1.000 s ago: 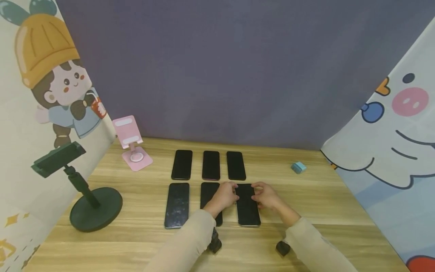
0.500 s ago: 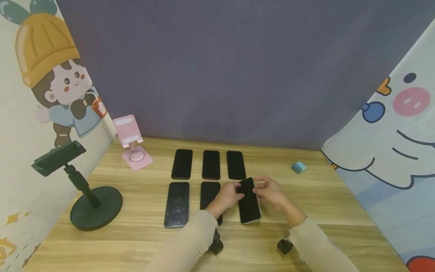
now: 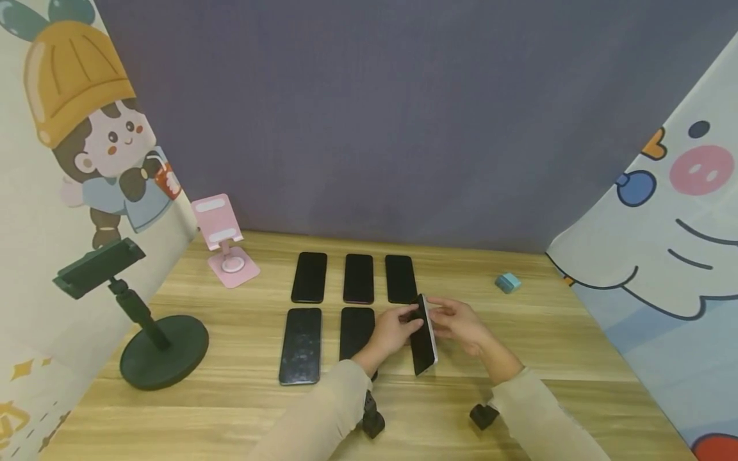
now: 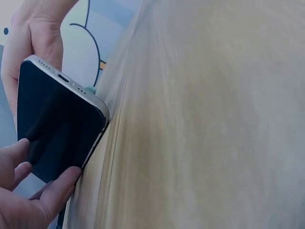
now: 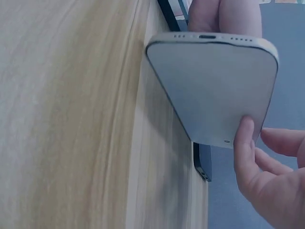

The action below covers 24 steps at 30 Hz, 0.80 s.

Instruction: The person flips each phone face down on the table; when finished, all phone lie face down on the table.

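Note:
Between my two hands a smartphone (image 3: pixel 424 346) with a black screen and silvery edge is tipped up on its long side. My left hand (image 3: pixel 391 334) holds it from the screen side; in the left wrist view the left fingertips (image 4: pixel 66 179) touch the screen and its lower edge. From the other side my right hand (image 3: pixel 464 325) grips near its far end. The right wrist view shows a pale plain back (image 5: pixel 214 86) and a right finger (image 5: pixel 245 131) pressed on it. Another dark phone (image 3: pixel 356 333) lies partly hidden under my left forearm.
Three dark phones lie in a far row, one of them a phone (image 3: pixel 400 279) just beyond my hands. A phone with a smudged screen (image 3: pixel 301 346) lies nearer left. A green stand (image 3: pixel 164 352), a pink stand (image 3: pixel 233 269) and a small blue block (image 3: pixel 508 282) stand on the wooden table (image 3: pixel 553 346).
The phone, flat on the table a second ago, has been lifted and turned up onto its side, screen facing left. Both hands have moved with it; the other phones have stayed put.

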Each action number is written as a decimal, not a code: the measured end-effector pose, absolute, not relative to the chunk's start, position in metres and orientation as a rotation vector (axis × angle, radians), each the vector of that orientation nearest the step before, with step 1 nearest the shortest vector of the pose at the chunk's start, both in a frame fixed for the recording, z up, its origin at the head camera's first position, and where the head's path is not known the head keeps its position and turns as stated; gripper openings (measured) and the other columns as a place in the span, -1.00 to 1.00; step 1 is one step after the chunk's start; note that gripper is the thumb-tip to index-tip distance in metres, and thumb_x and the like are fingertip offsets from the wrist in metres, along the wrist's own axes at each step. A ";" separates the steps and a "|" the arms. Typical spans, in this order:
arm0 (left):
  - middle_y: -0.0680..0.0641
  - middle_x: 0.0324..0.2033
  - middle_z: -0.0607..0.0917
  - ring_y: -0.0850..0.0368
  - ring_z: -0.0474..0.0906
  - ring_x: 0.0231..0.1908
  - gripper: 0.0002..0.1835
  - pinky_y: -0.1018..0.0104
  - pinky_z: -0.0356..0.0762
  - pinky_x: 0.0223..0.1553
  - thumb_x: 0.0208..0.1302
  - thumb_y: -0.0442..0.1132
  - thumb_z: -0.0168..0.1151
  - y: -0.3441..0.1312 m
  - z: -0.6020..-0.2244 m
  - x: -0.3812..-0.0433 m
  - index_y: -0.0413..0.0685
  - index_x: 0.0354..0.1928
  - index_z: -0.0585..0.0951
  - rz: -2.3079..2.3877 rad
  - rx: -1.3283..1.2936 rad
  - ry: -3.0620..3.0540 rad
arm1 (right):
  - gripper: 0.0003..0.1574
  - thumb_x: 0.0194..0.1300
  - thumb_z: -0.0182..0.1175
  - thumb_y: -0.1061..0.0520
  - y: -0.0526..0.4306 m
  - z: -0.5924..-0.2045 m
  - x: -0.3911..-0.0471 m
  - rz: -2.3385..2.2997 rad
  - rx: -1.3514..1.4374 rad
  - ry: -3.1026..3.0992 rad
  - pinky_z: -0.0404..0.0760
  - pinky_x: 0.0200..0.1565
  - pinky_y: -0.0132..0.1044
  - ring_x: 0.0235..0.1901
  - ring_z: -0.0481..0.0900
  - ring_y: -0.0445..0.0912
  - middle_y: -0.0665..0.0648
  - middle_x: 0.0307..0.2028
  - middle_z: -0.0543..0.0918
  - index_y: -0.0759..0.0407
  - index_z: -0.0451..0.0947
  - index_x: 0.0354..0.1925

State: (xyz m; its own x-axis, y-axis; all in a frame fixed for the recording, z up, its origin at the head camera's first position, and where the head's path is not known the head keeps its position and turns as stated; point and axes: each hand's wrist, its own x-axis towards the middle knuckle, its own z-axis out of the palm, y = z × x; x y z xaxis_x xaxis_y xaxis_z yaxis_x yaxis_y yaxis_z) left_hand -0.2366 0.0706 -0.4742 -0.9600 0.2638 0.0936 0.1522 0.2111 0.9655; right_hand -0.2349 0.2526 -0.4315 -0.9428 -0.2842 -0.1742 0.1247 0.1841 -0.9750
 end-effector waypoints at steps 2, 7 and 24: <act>-0.27 -0.03 0.64 -0.08 0.68 -0.22 -0.58 0.29 0.66 -0.38 0.32 -0.27 0.29 0.072 -0.474 -0.236 -0.21 0.20 0.57 1.955 0.384 2.287 | -0.41 0.47 -0.05 0.38 0.253 -0.432 -0.235 -1.808 -0.183 2.141 0.54 0.06 -0.04 0.02 0.54 0.11 0.51 0.13 0.38 0.51 0.10 0.39; -0.28 -0.01 0.59 -0.11 0.67 -0.22 -0.56 0.25 0.67 -0.38 0.33 -0.32 0.27 0.073 -0.475 -0.237 -0.24 0.23 0.53 2.077 0.334 2.132 | -0.39 0.45 -0.05 0.41 0.251 -0.431 -0.235 -1.810 -0.226 2.124 0.52 0.08 -0.02 0.01 0.53 0.09 0.50 0.12 0.38 0.52 0.07 0.39; -0.13 -0.17 0.61 0.07 0.65 -0.24 -0.49 0.28 0.66 -0.34 0.30 -0.38 0.24 0.065 -0.465 -0.239 -0.27 0.29 0.44 2.121 0.293 2.160 | -0.31 0.44 0.03 0.34 0.242 -0.445 -0.240 -1.677 -0.337 2.137 0.54 0.05 -0.01 0.10 0.49 0.32 0.61 0.18 0.34 0.54 0.02 0.40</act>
State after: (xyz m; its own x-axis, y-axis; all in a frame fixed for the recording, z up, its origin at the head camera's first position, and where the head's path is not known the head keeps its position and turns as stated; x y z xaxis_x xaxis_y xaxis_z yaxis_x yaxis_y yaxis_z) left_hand -0.2389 0.0650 -0.4654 -0.9764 0.2066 0.0629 0.0666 0.0112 0.9977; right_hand -0.2403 0.2424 -0.4448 -0.8901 -0.4258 -0.1623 0.0565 0.2503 -0.9665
